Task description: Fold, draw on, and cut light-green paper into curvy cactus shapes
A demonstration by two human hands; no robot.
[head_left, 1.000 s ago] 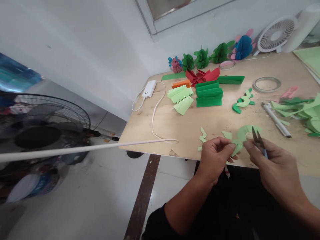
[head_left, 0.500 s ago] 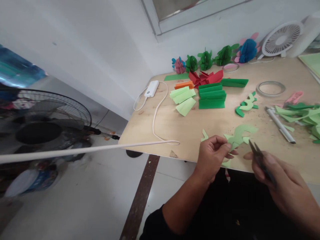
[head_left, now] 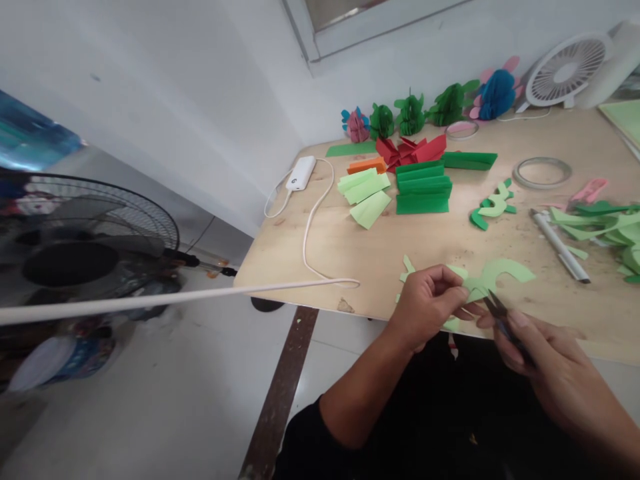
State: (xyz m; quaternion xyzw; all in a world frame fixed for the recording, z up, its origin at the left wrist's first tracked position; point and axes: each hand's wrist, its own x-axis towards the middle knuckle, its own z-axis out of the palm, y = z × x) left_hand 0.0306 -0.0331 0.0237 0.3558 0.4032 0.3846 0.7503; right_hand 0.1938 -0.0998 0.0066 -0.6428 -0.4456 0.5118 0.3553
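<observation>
My left hand point(head_left: 430, 303) pinches a light green paper cutout point(head_left: 507, 270) with a curved, crescent-like end, just over the table's front edge. In my right hand point(head_left: 533, 343) is a pair of small dark scissors point(head_left: 499, 308). Their pointed blades are slightly apart and at the lower edge of the cutout; whether they touch it I cannot tell. Light green paper scraps point(head_left: 407, 267) lie beside my left hand. Farther back are curly green paper cutouts point(head_left: 495, 205), in light and dark green.
Pleated green paper point(head_left: 424, 190), light green strips point(head_left: 367, 193) and folded red paper point(head_left: 410, 152) lie mid-table. Honeycomb paper figures point(head_left: 450, 107) and a small white fan point(head_left: 567, 73) line the wall. At right are a marker point(head_left: 560, 247) and a scrap pile point(head_left: 615, 230). A white cable point(head_left: 200, 293) crosses the left.
My right hand has moved left, bringing the scissors' tips to the cutout. The cutout has turned, its curved end now lower and farther right. My left hand keeps its pinch.
</observation>
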